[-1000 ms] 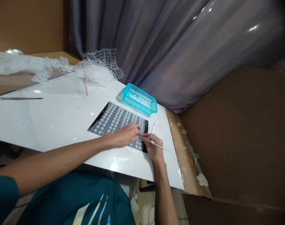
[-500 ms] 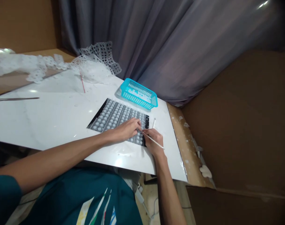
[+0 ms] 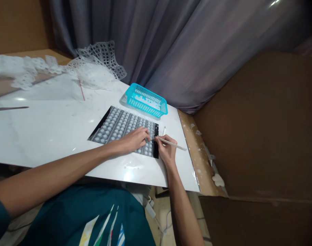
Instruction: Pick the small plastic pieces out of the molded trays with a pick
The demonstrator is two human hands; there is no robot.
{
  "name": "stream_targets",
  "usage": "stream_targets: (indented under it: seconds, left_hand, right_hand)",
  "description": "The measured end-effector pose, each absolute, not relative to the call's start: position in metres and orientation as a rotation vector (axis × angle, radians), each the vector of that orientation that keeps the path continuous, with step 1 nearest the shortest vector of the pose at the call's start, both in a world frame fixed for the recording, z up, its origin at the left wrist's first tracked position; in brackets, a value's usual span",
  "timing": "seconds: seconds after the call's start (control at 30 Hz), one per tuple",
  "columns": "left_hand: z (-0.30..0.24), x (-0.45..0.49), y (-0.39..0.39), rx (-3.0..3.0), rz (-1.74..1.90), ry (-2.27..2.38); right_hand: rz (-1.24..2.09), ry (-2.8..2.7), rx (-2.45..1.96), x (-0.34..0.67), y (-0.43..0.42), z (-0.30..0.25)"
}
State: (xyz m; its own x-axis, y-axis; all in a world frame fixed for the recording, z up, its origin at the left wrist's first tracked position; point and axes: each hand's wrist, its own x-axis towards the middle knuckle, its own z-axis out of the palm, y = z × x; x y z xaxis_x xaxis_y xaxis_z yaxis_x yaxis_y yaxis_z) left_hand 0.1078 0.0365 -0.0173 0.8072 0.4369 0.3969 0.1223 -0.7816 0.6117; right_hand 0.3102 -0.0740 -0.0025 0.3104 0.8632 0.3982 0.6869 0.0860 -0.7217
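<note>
No lettering, brand or number can be read at this worktable. Small pale marks dot the black right-hand margin of the grey sheet (image 3: 114,127), too tiny to make out as characters or symbols. Across the front of a teal shirt (image 3: 68,208), a print (image 3: 90,229) of slanting strokes in white, yellow, green, red and blue runs toward the hem, with no legible word among them.
</note>
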Motion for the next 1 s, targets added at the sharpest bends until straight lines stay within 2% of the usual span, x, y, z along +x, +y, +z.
stream_targets:
  seconds: [0.33, 0.6, 0.87, 1.0]
  left_hand:
    - [-0.007, 0.105, 0.032, 2.477, 0.708, 0.420]
    - [-0.007, 0.105, 0.030, 2.499, 0.705, 0.432]
    - [-0.002, 0.103, 0.027, 2.557, 0.699, 0.404]
    - [-0.001, 0.102, 0.026, 2.555, 0.702, 0.400]
  right_hand:
    - [0.475, -1.629, -1.517, 0.309, -0.089, 0.010]
    - [0.399, -1.684, -1.548, 0.312, -0.087, -0.001]
    - [0.182, -1.589, -1.647, 0.302, -0.085, 0.000]
    - [0.243, -1.449, -1.600, 0.304, -0.090, 0.007]
